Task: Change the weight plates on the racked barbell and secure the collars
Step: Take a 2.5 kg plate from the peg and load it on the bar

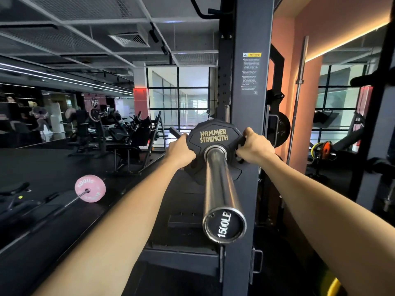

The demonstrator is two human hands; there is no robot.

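Big dark rack upright (250,103) running top to bottom just right of centre frame, yellow-topped warning sticker (251,73) stuck on it in the upper middle. Chrome bar sleeve (218,180) poking straight at the camera from centre frame down to lower centre, end cap reading "1500LB". Black plate (213,144) with gold "HAMMER STRENGTH" lettering sitting on the sleeve at frame centre, up close against the upright. Both arms stretched in from the bottom corners. Left hand (181,151) wrapped round the plate's left edge, fingers curled behind it. Right hand (254,146) gripping the plate's right edge, fingers hooked into a cutout, thumb up top. Can't tell if a collar is on there. Off at lower left, a pink plate (90,188) on a second bar lying on the dark floor. Another plate (280,129) hanging on the rack behind the right hand, right of centre. Machines blurred at mid left.
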